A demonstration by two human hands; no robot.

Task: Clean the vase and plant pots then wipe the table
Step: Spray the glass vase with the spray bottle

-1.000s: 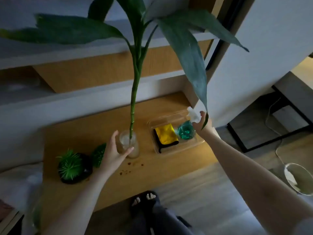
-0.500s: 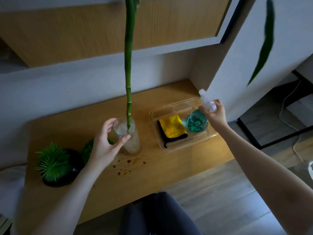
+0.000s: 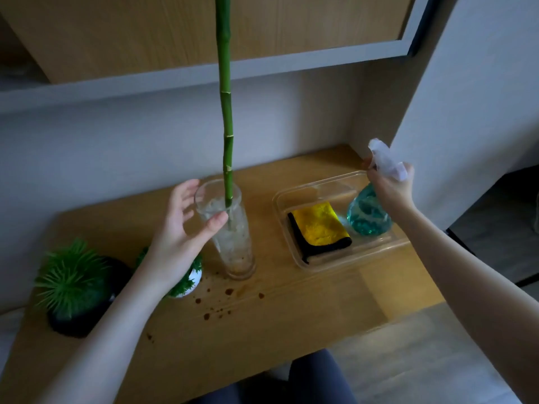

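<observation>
Head view, steeply down, near table (image 3: 291, 330)

Clear glass vase (image 3: 230, 228), green bamboo stalk (image 3: 226, 112). Yellow cloth (image 3: 319, 225) with black edging, teal spray bottle (image 3: 369, 215) with white head. Brown spots (image 3: 229, 291) on tan wooden tabletop (image 3: 291, 316). Black pot (image 3: 84, 319), white pot (image 3: 194, 279).

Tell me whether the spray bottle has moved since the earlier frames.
Yes. The spray bottle, gripped by the right hand, has risen slightly and tilted against the tray; its base still sits in the tray's right end beside the cloth.
</observation>
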